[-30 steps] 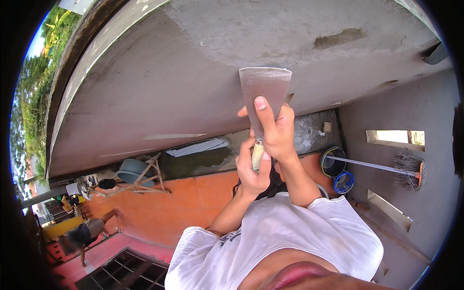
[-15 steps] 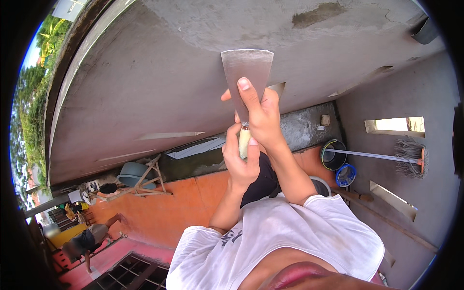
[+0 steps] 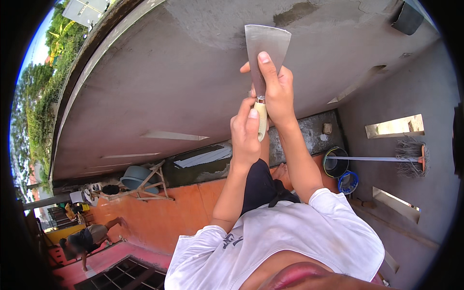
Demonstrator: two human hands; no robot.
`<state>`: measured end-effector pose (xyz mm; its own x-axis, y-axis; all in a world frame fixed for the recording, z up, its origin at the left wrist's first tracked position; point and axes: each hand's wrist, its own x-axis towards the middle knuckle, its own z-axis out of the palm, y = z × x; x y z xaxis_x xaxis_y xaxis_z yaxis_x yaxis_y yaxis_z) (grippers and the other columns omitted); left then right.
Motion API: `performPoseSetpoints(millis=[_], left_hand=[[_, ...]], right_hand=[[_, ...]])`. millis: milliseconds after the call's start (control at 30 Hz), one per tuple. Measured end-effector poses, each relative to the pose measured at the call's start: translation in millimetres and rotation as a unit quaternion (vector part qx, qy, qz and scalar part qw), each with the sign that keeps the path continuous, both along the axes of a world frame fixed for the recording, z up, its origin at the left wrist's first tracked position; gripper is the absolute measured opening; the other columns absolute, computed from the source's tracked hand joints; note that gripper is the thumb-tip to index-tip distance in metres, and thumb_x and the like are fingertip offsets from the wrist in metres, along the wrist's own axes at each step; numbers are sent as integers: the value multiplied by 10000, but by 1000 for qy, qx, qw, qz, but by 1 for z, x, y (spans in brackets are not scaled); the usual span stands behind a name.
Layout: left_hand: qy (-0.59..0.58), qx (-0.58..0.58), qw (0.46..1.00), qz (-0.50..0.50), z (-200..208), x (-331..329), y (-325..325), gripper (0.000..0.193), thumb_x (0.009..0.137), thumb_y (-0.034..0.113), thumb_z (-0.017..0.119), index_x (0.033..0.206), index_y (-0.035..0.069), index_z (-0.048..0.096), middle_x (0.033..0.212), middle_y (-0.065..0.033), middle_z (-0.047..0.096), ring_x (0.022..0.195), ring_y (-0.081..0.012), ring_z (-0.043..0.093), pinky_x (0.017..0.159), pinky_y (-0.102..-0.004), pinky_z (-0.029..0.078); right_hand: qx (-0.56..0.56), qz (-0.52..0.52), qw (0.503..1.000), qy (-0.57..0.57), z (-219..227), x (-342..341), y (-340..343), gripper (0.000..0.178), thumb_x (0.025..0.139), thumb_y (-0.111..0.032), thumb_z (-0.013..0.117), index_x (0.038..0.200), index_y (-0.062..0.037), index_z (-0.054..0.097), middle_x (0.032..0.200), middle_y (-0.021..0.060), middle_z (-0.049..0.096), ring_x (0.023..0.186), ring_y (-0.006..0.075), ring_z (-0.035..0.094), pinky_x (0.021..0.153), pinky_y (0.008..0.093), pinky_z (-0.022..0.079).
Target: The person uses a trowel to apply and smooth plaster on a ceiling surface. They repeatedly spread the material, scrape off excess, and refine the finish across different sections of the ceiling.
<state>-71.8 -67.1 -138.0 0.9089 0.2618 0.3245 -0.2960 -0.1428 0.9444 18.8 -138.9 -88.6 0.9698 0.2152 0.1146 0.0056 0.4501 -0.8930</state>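
Observation:
A wide putty knife (image 3: 268,42) with a flared metal blade and a pale handle is held up in front of the grey plastered wall (image 3: 159,82), blade upward. My left hand (image 3: 245,133) closes on the handle, its thumb lying along it. Higher up, my right hand (image 3: 280,94) grips the lower blade, thumb flat on the near face and fingers mostly hidden behind. Whether the blade's top edge touches the wall, I cannot tell. Above it, the wall has a dark rough patch (image 3: 296,13).
To the right, a mop (image 3: 374,158) leans by a black bucket (image 3: 337,166) and a blue-rimmed pail (image 3: 348,183). A grey-blue basin (image 3: 134,177) sits by a wooden trestle (image 3: 158,182) on the left. Another person (image 3: 86,240) bends over at the far left on the orange floor (image 3: 193,203).
Both hands and the putty knife have moved up and slightly right in the picture, with the grip unchanged. The view has shifted a little, showing more of my legs and a foot.

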Motion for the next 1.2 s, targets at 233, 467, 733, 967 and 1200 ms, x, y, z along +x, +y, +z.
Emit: performPoseSetpoints(millis=[233, 467, 733, 967, 1200], left_hand=[[280, 51, 959, -13, -102, -93, -56, 299, 942, -36, 551, 1219, -17, 663, 1002, -111, 745, 632, -113, 616, 571, -254, 472], [321, 26, 944, -77, -145, -149, -82, 355, 933, -76, 460, 1184, -3, 701, 1252, -176, 694, 875, -272, 766, 675, -291, 599], [233, 97, 966, -49, -149, -122, -101, 173, 738, -146, 443, 675, 13, 464, 606, -51, 613, 535, -106, 539, 494, -273, 417], [351, 14, 926, -136, -146, -122, -108, 183, 833, -140, 478, 716, -3, 443, 789, -99, 666, 605, -126, 640, 515, -296, 471], [187, 134, 955, -190, -148, -118, -132, 192, 778, -179, 465, 856, -10, 511, 1366, -195, 542, 1221, -347, 649, 645, -256, 551]], right_hand=[[-139, -13, 947, 288, -250, -75, -148, 476, 1033, -473, 522, 920, -49, 705, 609, -6, 549, 517, 85, 491, 506, 244, 372], [-302, -118, 796, 512, -411, -277, -338, 435, 1021, -398, 523, 876, -37, 718, 617, 41, 562, 535, 163, 520, 536, 319, 415], [-208, -256, 817, 472, -425, -316, -346, 458, 1025, -391, 518, 905, -4, 731, 674, 49, 603, 568, 159, 539, 570, 305, 424], [-189, -227, 830, 473, -423, -325, -311, 474, 1038, -417, 490, 932, -32, 745, 635, 41, 572, 573, 145, 529, 593, 291, 425], [-91, -284, 809, 507, -418, -347, -293, 446, 1042, -399, 491, 955, -35, 735, 630, 22, 546, 566, 140, 524, 581, 297, 425]])
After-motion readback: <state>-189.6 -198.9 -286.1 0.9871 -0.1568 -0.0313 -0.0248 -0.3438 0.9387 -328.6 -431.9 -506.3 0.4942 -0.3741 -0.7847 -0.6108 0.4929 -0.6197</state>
